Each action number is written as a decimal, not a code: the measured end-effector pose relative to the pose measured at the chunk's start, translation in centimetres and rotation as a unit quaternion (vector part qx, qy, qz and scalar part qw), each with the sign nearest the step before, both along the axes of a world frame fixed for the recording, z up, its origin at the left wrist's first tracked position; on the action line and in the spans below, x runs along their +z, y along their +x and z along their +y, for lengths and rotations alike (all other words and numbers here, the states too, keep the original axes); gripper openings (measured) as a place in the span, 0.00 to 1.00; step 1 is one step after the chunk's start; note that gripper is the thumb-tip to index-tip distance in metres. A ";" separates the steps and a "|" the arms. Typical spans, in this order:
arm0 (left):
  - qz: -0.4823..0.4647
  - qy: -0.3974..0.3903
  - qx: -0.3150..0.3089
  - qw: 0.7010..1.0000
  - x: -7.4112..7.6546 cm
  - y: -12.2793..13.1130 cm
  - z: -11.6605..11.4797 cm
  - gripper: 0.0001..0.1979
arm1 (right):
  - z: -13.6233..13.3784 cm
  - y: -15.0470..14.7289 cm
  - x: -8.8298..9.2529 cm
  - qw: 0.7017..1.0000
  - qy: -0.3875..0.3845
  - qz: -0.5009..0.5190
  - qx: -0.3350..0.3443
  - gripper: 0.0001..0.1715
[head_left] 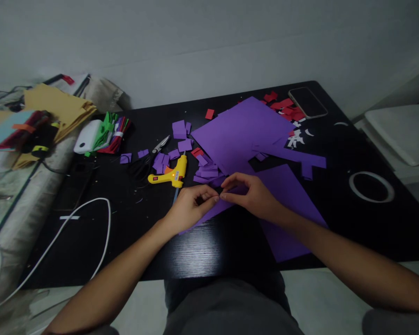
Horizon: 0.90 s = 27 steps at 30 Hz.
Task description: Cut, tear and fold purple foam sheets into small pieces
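Observation:
My left hand and my right hand meet near the front middle of the black table, fingertips pinched close together. Whatever lies between the fingers is too small or hidden to make out. Below them a narrow piece of purple paper slants across the table; I cannot tell whether the fingers grip it. Just beyond the hands is a pile of small folded purple paper pieces. A yellow glue gun rests left of that pile. Large purple sheets lie behind and to the right of my right hand.
Scissors lie among purple scraps. Red paper pieces, white scraps and a phone occupy the back right. A white tape ring is at right. At left are a white cable, bundled coloured strips and brown envelopes.

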State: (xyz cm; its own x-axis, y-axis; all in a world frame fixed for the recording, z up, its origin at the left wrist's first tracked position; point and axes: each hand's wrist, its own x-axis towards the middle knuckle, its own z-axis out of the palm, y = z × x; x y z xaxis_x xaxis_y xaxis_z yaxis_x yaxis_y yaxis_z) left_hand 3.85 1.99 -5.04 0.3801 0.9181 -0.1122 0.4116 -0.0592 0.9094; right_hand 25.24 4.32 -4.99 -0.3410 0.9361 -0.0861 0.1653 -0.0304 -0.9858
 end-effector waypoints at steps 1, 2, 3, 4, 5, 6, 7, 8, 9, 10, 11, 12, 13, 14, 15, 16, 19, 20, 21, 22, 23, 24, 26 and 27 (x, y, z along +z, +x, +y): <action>0.000 0.001 -0.001 1.000 0.1 0.1 0.0 0.11 | 0.0 0.0 0.0 1.000 -0.001 -0.002 0.000 0.10; -0.001 0.002 -0.001 1.000 0.1 0.1 0.0 0.11 | -0.1 0.0 0.0 1.000 -0.002 -0.003 -0.001 0.10; -0.002 0.002 -0.002 1.000 0.2 0.1 0.0 0.10 | -0.1 0.0 0.0 1.000 -0.005 -0.003 -0.002 0.11; -0.004 0.002 -0.002 1.000 0.2 0.2 -0.1 0.10 | -0.1 0.0 -0.1 1.000 -0.007 -0.001 -0.003 0.11; -0.005 0.001 -0.004 1.000 0.3 0.2 -0.1 0.10 | -0.2 -0.1 -0.1 1.000 -0.010 0.002 -0.003 0.12; -0.007 0.000 -0.006 1.000 0.4 0.2 -0.1 0.10 | -0.2 -0.1 -0.1 1.000 -0.014 0.005 -0.003 0.12; -0.008 0.000 -0.008 1.000 0.4 0.2 -0.1 0.09 | -0.3 -0.1 -0.1 1.000 -0.016 0.009 -0.003 0.12; -0.008 -0.001 -0.010 1.000 0.5 0.2 -0.1 0.09 | -0.3 -0.1 -0.1 1.000 -0.018 0.013 -0.003 0.13; -0.007 -0.001 -0.011 1.000 0.5 0.1 -0.1 0.09 | -0.3 -0.1 -0.1 1.000 -0.020 0.015 -0.002 0.13; -0.007 -0.002 -0.012 1.000 0.5 0.1 -0.1 0.09 | -0.3 -0.1 -0.1 1.000 -0.022 0.016 -0.002 0.13; -0.006 -0.003 -0.012 1.000 0.6 0.1 -0.1 0.09 | -0.3 -0.1 -0.1 1.000 -0.023 0.015 -0.001 0.13; -0.005 -0.003 -0.013 1.000 0.6 0.1 -0.1 0.08 | -0.3 -0.1 -0.1 1.000 -0.024 0.014 -0.001 0.13; -0.005 -0.003 -0.013 1.000 0.6 0.2 -0.1 0.09 | -0.3 -0.1 -0.1 1.000 -0.024 0.014 0.000 0.13; -0.005 -0.002 -0.013 1.000 0.6 0.2 -0.1 0.09 | -0.3 -0.1 -0.1 1.000 -0.024 0.013 0.001 0.13; -0.006 -0.001 -0.013 1.000 0.6 0.2 -0.1 0.09 | -0.4 -0.1 -0.1 1.000 -0.023 0.012 0.002 0.13; -0.007 0.000 -0.013 1.000 0.6 0.2 -0.1 0.09 | -0.4 -0.1 -0.1 1.000 -0.023 0.012 0.003 0.13; -0.009 0.000 -0.017 1.000 0.6 0.2 -0.1 0.08 | -0.4 -0.1 -0.1 1.000 -0.027 0.014 0.008 0.13; -0.009 -0.001 -0.019 1.000 0.6 0.2 -0.1 0.07 | -0.4 -0.2 -0.1 0.999 -0.029 0.014 0.009 0.13; -0.009 -0.001 -0.021 1.000 0.6 0.2 -0.1 0.07 | -0.4 -0.2 0.0 0.999 -0.031 0.013 0.011 0.13; -0.009 -0.001 -0.023 1.000 0.6 0.2 -0.1 0.07 | -0.4 -0.2 0.0 0.999 -0.034 0.013 0.012 0.13; -0.009 -0.002 -0.025 1.000 0.6 0.1 -0.1 0.06 | -0.4 -0.2 0.1 0.999 -0.038 0.012 0.015 0.13; -0.008 -0.003 -0.028 1.000 0.6 0.1 -0.1 0.06 | -0.4 -0.2 0.1 0.999 -0.044 0.012 0.021 0.13; -0.007 -0.007 -0.040 0.999 0.7 0.0 -0.1 0.06 | -0.4 -0.2 0.2 0.998 -0.058 0.014 0.037 0.14; -0.006 -0.010 -0.048 0.999 0.7 0.0 0.0 0.05 | -0.4 -0.1 0.3 0.997 -0.065 0.015 0.046 0.14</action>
